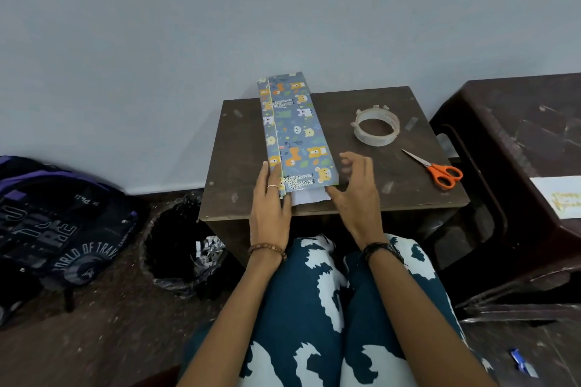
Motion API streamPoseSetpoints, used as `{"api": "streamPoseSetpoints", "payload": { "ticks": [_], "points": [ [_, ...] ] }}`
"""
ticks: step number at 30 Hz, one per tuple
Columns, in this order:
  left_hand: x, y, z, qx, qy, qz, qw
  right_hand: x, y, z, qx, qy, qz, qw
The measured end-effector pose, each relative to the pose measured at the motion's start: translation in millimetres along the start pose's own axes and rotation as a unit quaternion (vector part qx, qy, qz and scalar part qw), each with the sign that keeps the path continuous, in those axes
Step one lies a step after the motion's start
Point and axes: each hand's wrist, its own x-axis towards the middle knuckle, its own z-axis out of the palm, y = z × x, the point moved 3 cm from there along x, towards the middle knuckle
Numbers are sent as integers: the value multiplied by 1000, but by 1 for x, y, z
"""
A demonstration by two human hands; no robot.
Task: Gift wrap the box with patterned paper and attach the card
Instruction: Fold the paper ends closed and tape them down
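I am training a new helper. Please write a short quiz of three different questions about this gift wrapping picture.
1. True or false: the scissors lie right of the tape roll.
2. Which hand rests on the patterned paper's folded edge? A left hand B right hand
3. Fill in: the scissors' handles are ____.

Key: 1 true; 2 A; 3 orange.
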Motion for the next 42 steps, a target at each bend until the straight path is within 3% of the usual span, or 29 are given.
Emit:
{"api": "streamPoseSetpoints", "payload": {
  "ticks": [5, 8, 13, 18, 27, 33, 42],
  "points": [
    [-8, 8, 0, 10, -3, -10, 1000, -5, 0, -3, 74, -41, 21, 996],
    [-4, 7, -2, -49, -19, -28, 998, -9, 1, -6, 94, -30, 26, 995],
    [-4, 10, -2, -153, -13, -127, 980, -13, 1, -1, 76, -31, 23, 996],
    [0, 9, 8, -97, 38, -148, 983, -12, -1, 7, 43, -15, 38, 998],
    [-1, 1, 8, -114, 54, -116, 985, -10, -1, 17, -15, 33, 30, 999],
    [2, 0, 7, -75, 69, -115, 988, -11, 4, 13, 32, 44, 62, 997],
    [-1, -3, 6, -84, 27, -91, 992, -16, 5, 5, -32, 8, -28, 999]
  ]
}}
